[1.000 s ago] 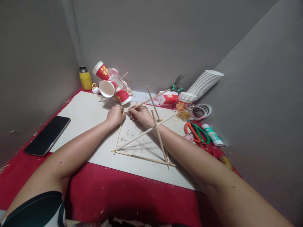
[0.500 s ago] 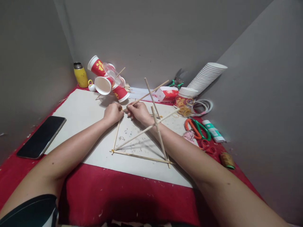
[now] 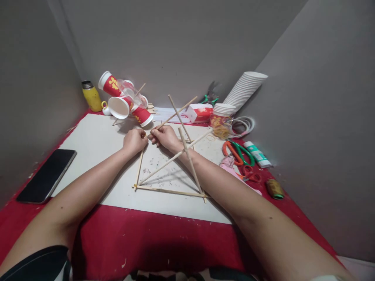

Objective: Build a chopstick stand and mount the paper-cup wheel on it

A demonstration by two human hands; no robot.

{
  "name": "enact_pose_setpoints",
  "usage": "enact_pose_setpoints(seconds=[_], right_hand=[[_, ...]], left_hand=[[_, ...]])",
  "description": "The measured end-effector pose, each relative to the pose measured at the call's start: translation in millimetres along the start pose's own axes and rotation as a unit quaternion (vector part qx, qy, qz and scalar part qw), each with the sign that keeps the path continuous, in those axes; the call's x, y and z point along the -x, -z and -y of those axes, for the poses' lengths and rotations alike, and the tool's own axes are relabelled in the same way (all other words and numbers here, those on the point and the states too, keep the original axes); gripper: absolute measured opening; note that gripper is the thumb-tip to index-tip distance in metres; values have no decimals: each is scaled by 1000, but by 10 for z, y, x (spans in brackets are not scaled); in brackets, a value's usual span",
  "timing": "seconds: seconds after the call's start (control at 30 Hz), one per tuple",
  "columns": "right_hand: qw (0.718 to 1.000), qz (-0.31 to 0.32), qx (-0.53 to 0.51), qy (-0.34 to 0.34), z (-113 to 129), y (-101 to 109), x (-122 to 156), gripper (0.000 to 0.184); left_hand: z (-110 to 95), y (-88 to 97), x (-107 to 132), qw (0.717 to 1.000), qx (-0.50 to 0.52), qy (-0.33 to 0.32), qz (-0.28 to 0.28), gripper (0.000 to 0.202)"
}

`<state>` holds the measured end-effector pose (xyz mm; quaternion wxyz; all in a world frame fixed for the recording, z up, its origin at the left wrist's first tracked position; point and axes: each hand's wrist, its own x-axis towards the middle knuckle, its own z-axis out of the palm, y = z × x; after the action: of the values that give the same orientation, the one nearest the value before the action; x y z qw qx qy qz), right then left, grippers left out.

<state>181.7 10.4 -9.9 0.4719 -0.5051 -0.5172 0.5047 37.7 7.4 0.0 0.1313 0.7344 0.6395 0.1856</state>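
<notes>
A frame of thin wooden sticks [image 3: 168, 191] stands on a white board [image 3: 96, 140], with yellowish bands at its near corners. Two pairs of slanting sticks rise from it and cross. At the far left corner, my left hand [image 3: 134, 141] is closed, fingertips pinched around the joint. My right hand [image 3: 164, 137] is closed beside it, pinching the low end of a slanting stick [image 3: 178, 111]. My fingers cover most of this joint, and the right forearm passes behind the nearer crossed sticks.
Behind the hands sits a paper-cup wheel [image 3: 124, 97] on a stick. A yellow bottle [image 3: 91, 96] stands far left, a phone [image 3: 47, 175] near left. Stacked paper cups [image 3: 244, 91], rubber bands [image 3: 221, 132], scissors [image 3: 244, 154], a glue tube [image 3: 258, 154] and a thread spool [image 3: 274, 189] line the right.
The whole view has shifted, so things appear a little further left. Both hands stay at the same corner with only slight finger movement.
</notes>
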Motion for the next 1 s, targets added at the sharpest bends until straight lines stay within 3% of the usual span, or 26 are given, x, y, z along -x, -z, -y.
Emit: enact_pose_setpoints(seconds=[0.3,0.53,1.0], right_hand=[[1000,-13,-12,-24,23,-22,23,20],[1000,-12,-11,-23,25,-15,56,19],[1000,-14,-8,-5,16,-32,58,29]], left_hand=[[24,5,15,1000,14,2,-8,40],[-2,7,26,1000,4,3,-5,25],[-1,-11,4,1000,-3,-5,-8,20]])
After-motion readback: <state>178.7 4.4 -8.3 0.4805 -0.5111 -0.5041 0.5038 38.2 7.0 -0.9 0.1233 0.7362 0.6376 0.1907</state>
